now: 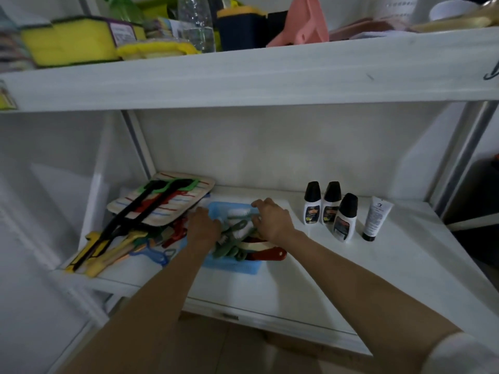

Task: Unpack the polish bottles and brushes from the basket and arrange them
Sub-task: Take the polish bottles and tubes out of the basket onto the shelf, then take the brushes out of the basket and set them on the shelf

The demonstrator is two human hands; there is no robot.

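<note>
A light blue plastic basket (232, 265) sits on the white shelf (324, 279), holding several brushes (235, 230) with green, white and red handles. My left hand (204, 230) reaches into the basket's left side, fingers down among the brushes. My right hand (272, 220) is over the basket's right side, fingers spread over the brushes. Whether either hand grips a brush is hidden. Three white polish bottles (328, 209) with black caps stand upright to the right of the basket, and a white tube (376, 218) stands on its black cap beside them.
Left of the basket lies a striped mat (167, 201) over a pile of long-handled tools (113, 247). The upper shelf (243, 76) carries yellow sponges, a clear bottle and a pink item. Metal posts stand at the rear left and at the right.
</note>
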